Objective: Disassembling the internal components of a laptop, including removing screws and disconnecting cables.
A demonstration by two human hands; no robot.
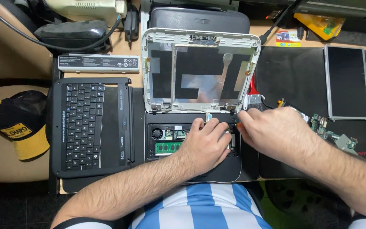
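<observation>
Head view showed the left hand (204, 142) pressing flat and empty on the opened black laptop base (191, 148), while the right hand (272, 131) pinched something small at its hinge corner; what, I could not tell. Steadying the base while working gently seemed wise. Left of both hands lay one detached black keyboard panel (90, 127); right, one loose screen panel (347, 82).

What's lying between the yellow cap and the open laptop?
In the head view, a black keyboard panel lies between the yellow cap and the open laptop.
</observation>
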